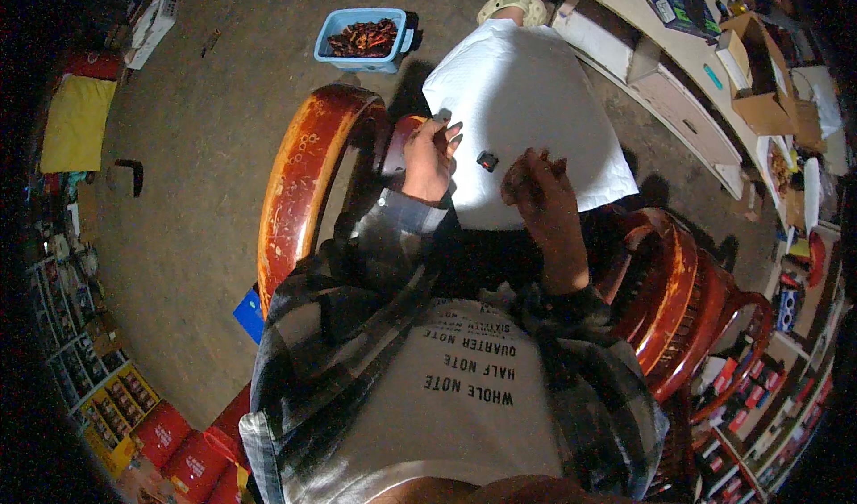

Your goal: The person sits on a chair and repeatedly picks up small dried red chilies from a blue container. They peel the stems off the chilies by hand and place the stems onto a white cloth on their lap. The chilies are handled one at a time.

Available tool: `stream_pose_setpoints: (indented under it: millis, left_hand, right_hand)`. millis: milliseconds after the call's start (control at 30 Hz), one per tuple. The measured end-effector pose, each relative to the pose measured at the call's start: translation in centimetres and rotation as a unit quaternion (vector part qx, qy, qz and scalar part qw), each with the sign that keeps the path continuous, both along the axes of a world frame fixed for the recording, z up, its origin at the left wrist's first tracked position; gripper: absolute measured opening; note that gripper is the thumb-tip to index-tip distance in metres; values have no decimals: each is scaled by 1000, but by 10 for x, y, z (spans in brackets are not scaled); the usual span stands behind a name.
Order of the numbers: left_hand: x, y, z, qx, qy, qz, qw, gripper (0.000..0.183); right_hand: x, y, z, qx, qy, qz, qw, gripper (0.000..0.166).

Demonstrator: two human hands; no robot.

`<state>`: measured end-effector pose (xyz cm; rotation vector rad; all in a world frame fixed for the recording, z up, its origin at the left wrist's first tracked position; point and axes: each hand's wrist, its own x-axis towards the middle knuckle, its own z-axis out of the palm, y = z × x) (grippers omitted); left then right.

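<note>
A white quilted sheet (535, 102) lies spread over my lap. On it, between my hands, sits a small black piece with a reddish spot (487, 162); neither hand touches it. My left hand (428, 159) is raised at the sheet's left edge with fingers curled, a greyish patch showing at the fingertips; whether it holds something is unclear. My right hand (542, 186) hovers over the sheet's right part in shadow, its fingers bent together, and their contents cannot be made out. Beyond the sheet, a light blue plastic tub (361, 67) on the floor holds many dark reddish-brown pieces (363, 38).
Curved glossy wooden chair arms flank me, one on the left (294, 189) and one on the right (669, 290). A long counter (676, 42) with an open cardboard box (770, 95) runs along the right. Red boxes (161, 437) stand at lower left.
</note>
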<state>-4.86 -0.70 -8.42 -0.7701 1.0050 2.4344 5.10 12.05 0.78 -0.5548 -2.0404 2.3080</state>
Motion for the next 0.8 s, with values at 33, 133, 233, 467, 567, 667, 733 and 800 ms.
stream_pose_setpoints:
  millis: [33, 133, 233, 467, 567, 667, 733, 800]
  left_hand:
    - [0, 0, 1, -8, 4, 9, 1000, 15]
    - [-2, -4, -3, 19, 13, -27, 999, 14]
    - [-5, -11, -19, 118, 23, -63, 991, 14]
    - [-7, -10, -19, 23, -8, -13, 1000, 13]
    - [-10, -10, -19, -33, -16, 47, 998, 14]
    - [-18, -14, -24, 21, -34, 22, 999, 13]
    - [-22, -14, -25, 32, 14, -16, 999, 15]
    - [-25, -13, -26, 39, 48, -39, 997, 16]
  right_hand:
    - [0, 0, -2, 39, 24, 10, 999, 11]
    - [4, 8, -25, 190, 97, 63, 975, 12]
    - [7, 12, -34, 280, 108, 80, 950, 13]
    - [8, 6, 4, 58, 16, 46, 997, 17]
    - [6, 1, 38, -246, -37, 41, 968, 20]
    - [7, -3, 44, -306, 6, 38, 951, 23]
    - [5, -3, 43, -320, 18, 33, 947, 25]
    - [5, -2, 44, -230, -1, 40, 972, 25]
